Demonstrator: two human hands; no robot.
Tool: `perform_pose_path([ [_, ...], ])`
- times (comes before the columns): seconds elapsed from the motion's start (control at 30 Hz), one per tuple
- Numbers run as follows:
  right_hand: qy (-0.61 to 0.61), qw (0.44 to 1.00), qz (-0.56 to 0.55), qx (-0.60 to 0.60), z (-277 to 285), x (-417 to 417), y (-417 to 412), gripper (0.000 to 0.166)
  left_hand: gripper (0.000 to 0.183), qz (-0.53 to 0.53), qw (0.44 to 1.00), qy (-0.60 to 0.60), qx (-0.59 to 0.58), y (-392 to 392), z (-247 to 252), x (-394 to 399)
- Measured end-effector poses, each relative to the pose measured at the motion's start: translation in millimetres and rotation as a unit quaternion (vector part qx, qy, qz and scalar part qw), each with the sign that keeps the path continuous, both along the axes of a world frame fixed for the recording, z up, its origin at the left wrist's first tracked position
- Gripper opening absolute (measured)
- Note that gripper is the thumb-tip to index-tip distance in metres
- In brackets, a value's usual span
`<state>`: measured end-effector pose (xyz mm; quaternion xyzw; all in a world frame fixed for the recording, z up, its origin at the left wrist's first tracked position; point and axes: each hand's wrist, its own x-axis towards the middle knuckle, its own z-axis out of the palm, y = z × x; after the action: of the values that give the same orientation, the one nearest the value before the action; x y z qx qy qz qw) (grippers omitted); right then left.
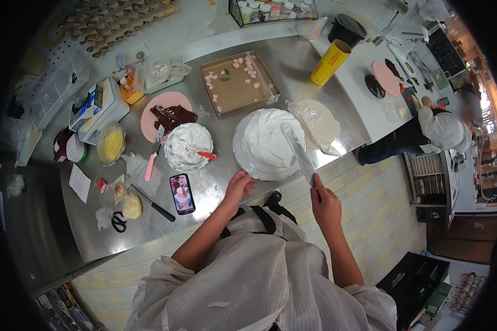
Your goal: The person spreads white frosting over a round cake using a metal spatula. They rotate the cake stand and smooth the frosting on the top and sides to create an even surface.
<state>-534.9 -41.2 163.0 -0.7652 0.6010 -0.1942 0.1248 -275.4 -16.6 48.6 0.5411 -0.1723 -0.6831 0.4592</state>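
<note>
A round cake (269,142) covered in white cream stands in front of me, its top uneven with swirled ridges. My right hand (326,202) grips an offset or straight icing spatula (300,153), the index finger stretched along it. The cream-smeared blade lies over the cake's right side; the handle is hidden in the hand. At the near left rim of the cake's base is my left hand (238,188), fingers loosely curled, holding nothing; whether it touches the rim is unclear. To the left sits a bowl of white cream (188,145) with a red-handled tool (206,155) in it.
Left of the bowl lie a pink board (149,120) with chocolate-coloured pieces, a pink-handled spatula (151,163) and a phone (182,194). Behind are a tray of pink petals (232,93) and a yellow film roll (330,62). A person (435,128) works at the right.
</note>
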Motion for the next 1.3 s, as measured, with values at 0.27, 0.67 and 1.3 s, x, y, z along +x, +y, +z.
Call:
perform_pose_path([
  [0.27, -0.001, 0.998, 0.055, -0.002, -1.9, 5.7, 8.1, 0.04, 0.029, 0.022, 1.0, 0.006, -0.001, -0.4, 1.6, -3.2],
  [0.67, -0.071, 0.994, 0.043, 0.067, -5.7, 7.4, 12.5, 0.041, 0.044, 0.022, 1.0, 0.0, -0.006, -0.4, -2.7, -0.9],
  [1.3, 0.008, 0.998, 0.046, -0.028, -8.9, 10.0, 18.6, 0.041, 0.033, 0.001, 0.999, -0.032, -0.005, 1.3, -3.9, -2.6],
])
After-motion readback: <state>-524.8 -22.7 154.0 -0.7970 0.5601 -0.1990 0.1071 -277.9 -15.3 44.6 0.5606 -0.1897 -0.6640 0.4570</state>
